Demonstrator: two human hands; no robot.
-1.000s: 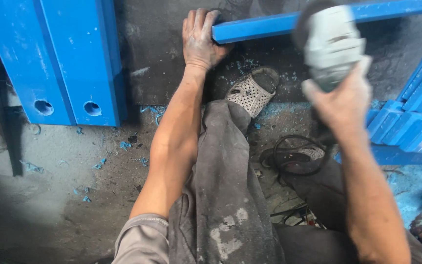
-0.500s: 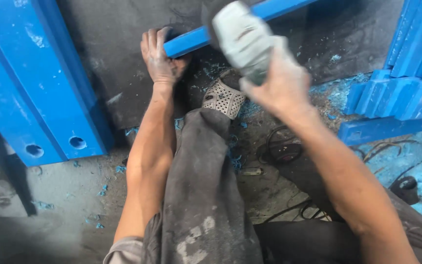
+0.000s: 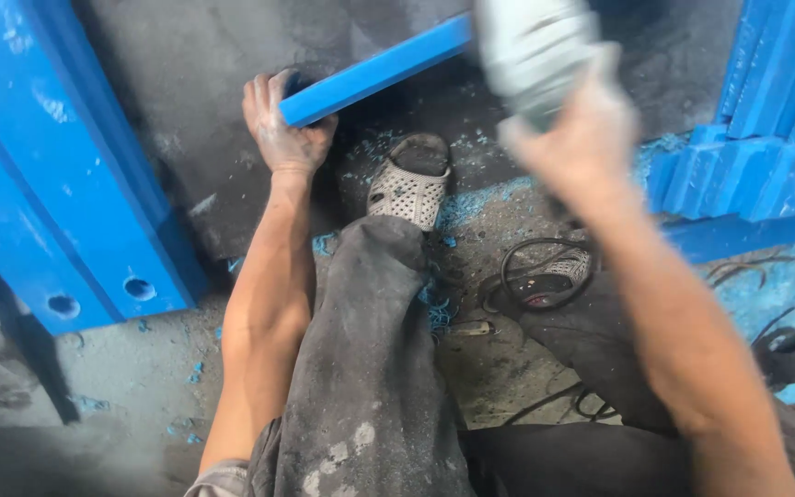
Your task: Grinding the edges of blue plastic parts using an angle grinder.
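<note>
- Biggest thing here is the big blue steel beam [image 3: 57,184] with two holes near its end, leaning well off to the left of my left hand [image 3: 282,129].
- Over on the far side from my right hand [image 3: 581,129] there's a stack of blue steel sections [image 3: 756,156], not touching anything I'm holding.
- The long blue bar [image 3: 379,69] runs at a slant between my two hands, over the dark floor [image 3: 186,55]. My left hand is wrapped round its near end, fingers curled over the top, pinning it down.
- My right hand is closed tight on a pale grey power tool [image 3: 531,51], sitting right over the bar further up. It's blurry, so I can't tell if it's actually touching the bar.
- My foot in a grey perforated sandal [image 3: 409,184] is planted just below the bar, between both grips.
- A coil of black cable [image 3: 545,276] lies on the floor under my right forearm.
- Blue paint flakes [image 3: 471,202] are scattered just beside the sandal.
</note>
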